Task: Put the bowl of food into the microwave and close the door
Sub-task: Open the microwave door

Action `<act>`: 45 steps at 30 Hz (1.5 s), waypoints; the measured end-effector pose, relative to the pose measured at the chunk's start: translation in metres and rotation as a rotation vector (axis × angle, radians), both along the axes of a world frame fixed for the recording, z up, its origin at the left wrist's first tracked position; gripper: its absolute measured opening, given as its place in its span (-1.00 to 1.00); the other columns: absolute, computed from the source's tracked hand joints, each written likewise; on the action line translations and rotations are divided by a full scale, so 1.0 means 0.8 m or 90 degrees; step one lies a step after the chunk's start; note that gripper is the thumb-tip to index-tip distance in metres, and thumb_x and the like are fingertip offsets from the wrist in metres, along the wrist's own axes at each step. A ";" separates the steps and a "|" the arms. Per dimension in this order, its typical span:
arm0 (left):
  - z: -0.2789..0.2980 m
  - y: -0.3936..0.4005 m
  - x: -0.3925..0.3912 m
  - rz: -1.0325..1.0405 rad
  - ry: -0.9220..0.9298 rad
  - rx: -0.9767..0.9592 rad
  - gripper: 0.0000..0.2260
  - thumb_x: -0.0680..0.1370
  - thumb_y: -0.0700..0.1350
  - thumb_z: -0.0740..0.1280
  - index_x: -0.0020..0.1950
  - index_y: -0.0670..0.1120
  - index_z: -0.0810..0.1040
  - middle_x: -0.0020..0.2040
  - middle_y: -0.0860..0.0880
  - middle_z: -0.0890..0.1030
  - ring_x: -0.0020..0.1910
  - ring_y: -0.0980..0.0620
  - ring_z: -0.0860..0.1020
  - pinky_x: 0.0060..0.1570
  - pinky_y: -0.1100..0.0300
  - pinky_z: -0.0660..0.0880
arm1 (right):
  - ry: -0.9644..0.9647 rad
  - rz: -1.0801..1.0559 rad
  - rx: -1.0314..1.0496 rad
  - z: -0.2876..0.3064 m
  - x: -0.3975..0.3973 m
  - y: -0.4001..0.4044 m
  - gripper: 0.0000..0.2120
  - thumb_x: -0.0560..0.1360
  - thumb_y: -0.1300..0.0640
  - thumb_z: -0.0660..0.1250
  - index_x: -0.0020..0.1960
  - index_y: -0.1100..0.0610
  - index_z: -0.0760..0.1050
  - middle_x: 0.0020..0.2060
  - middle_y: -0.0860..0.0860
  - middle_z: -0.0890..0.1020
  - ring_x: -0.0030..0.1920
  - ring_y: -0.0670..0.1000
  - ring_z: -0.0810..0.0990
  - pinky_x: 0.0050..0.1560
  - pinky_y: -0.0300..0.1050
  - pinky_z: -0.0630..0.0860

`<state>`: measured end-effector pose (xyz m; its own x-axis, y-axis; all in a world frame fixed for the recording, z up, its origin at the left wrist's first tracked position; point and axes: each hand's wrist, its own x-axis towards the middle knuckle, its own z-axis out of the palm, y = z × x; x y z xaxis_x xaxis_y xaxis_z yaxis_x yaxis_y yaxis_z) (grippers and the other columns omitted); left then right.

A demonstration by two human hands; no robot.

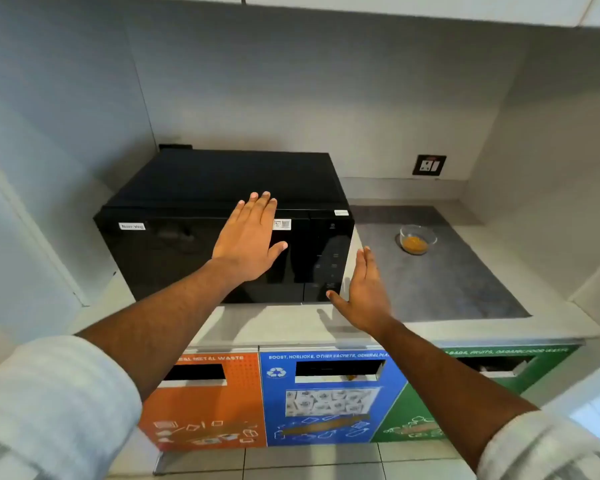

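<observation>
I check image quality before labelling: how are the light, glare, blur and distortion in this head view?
Head view: soft, even light; faint shadows of the hands on the counter. The glossy black microwave door shows dim reflections, no strong glare. Wide-angle lens bends the wall edges and cabinet lines. The sleeves at the bottom corners are blurred; the glass bowl is fairly sharp.

We count one black microwave (pixel 222 233) on the worktop (pixel 447 289), with two white labels on its door and a third on its top right corner. One glass bowl of food (pixel 417 239) stands to its right. One wall socket (pixel 429 164) sits on the back wall. Below the worktop we see three waste bins: one orange bin (pixel 205 403), one blue bin (pixel 329 400) and one green bin (pixel 440 410), each with one slot. Two hands reach forward, the left hand (pixel 248 239) and the right hand (pixel 364 292), each with rolled white sleeves behind.
</observation>
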<state>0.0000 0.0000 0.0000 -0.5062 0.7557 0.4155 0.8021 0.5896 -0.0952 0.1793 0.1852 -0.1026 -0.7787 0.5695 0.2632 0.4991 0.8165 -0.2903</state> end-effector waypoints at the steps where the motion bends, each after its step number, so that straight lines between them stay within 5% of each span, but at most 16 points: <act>1: -0.005 0.008 -0.003 0.007 0.009 -0.016 -0.21 0.58 0.27 0.19 0.65 -0.13 0.02 0.66 -0.13 0.09 0.65 -0.13 0.05 0.58 -0.03 -0.04 | -0.011 -0.002 -0.031 -0.013 -0.003 0.006 0.07 0.49 -0.35 0.29 0.64 0.20 -0.23 0.66 0.12 -0.11 0.65 0.17 -0.08 0.61 0.03 0.08; 10: -0.040 0.034 -0.027 0.061 0.059 0.034 -0.16 0.47 0.37 0.28 0.58 -0.09 0.18 0.58 -0.09 0.31 0.58 -0.11 0.25 0.55 -0.04 0.15 | 0.083 0.000 -0.326 -0.097 -0.035 0.027 0.06 0.44 -0.16 0.50 0.65 0.14 -0.10 0.66 0.08 0.04 0.62 0.15 0.15 0.56 0.04 0.24; 17: -0.063 0.048 -0.031 0.109 0.064 0.099 -0.10 0.42 0.48 0.19 0.58 -0.06 0.19 0.56 -0.06 0.31 0.56 -0.08 0.25 0.54 -0.01 0.05 | 0.230 -0.054 -0.503 -0.134 -0.079 0.006 -0.05 0.39 -0.10 0.56 0.60 0.00 0.09 0.57 0.02 0.29 0.51 0.12 0.37 0.44 0.07 0.43; 25: -0.068 0.056 -0.030 0.131 0.064 0.129 -0.12 0.41 0.48 0.22 0.55 -0.06 0.24 0.53 -0.05 0.35 0.55 -0.07 0.28 0.54 -0.01 0.08 | 0.308 -0.111 -0.440 -0.150 -0.095 -0.001 -0.21 0.46 -0.05 0.50 0.55 0.13 0.21 0.44 0.11 0.47 0.41 0.16 0.50 0.30 0.05 0.57; 32: -0.072 0.059 -0.031 0.142 0.059 0.134 -0.12 0.40 0.47 0.25 0.54 -0.07 0.25 0.53 -0.05 0.35 0.55 -0.08 0.28 0.55 -0.04 0.14 | 0.307 -0.179 -0.398 -0.152 -0.110 -0.007 -0.32 0.44 0.08 0.54 0.45 0.09 0.30 0.28 0.08 0.55 0.24 0.13 0.62 0.06 -0.16 0.58; 38: -0.069 0.062 -0.027 0.152 0.053 0.137 -0.13 0.40 0.45 0.30 0.53 -0.07 0.27 0.52 -0.06 0.37 0.54 -0.08 0.29 0.55 -0.03 0.14 | 0.309 -0.194 -0.413 -0.145 -0.111 -0.009 -0.35 0.42 0.09 0.56 0.40 0.06 0.31 0.19 0.03 0.58 0.17 0.08 0.65 -0.15 -0.48 0.36; 45: -0.058 0.064 -0.014 0.164 -0.010 0.141 -0.12 0.35 0.36 0.44 0.52 -0.07 0.27 0.53 -0.07 0.38 0.56 -0.09 0.27 0.58 -0.05 0.11 | 0.206 -0.148 -0.486 -0.129 -0.096 0.007 -0.29 0.45 -0.01 0.52 0.46 0.03 0.22 0.37 0.05 0.54 0.33 0.13 0.58 0.25 0.05 0.60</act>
